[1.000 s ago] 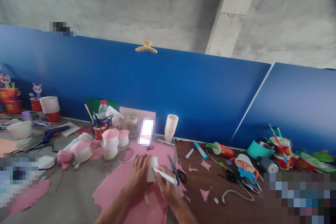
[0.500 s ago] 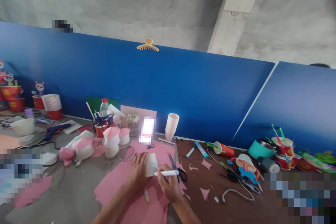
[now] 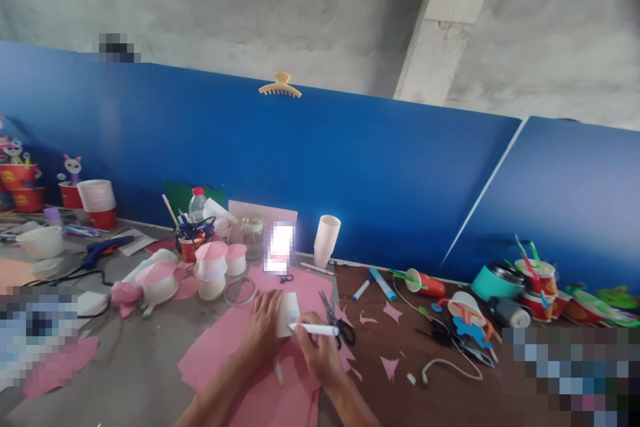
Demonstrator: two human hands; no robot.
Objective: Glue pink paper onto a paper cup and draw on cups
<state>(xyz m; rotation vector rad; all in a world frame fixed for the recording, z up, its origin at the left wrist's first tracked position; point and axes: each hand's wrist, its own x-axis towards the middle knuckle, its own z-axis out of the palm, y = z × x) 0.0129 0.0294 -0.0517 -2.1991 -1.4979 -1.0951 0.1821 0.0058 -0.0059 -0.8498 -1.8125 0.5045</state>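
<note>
My left hand [image 3: 267, 320] grips a small white paper piece [image 3: 288, 313] at its left side, fingers pointing away from me. Whether that piece is flat or curved like a cup wall, I cannot tell. My right hand [image 3: 317, 349] is closed around a white marker [image 3: 320, 329], its tip pointing left and meeting the right part of the white piece. Both hands are over pink paper sheets [image 3: 280, 400]. A short white stick with a yellowish end [image 3: 279, 373] lies between my forearms. Black-handled scissors [image 3: 344, 328] lie just right of the marker.
Pink-topped white cups [image 3: 211, 267] stand left of a glowing phone [image 3: 280, 247]. Behind are stacked white cups [image 3: 327, 240] and a blue partition [image 3: 350, 153]. Blue markers [image 3: 383, 284], pink scraps [image 3: 390, 367], a white cable [image 3: 450, 365] and a turquoise pot [image 3: 497, 282] lie rightward.
The marker's tip has shifted slightly left, farther onto the white piece, with my right hand following a little. My left hand keeps its place.
</note>
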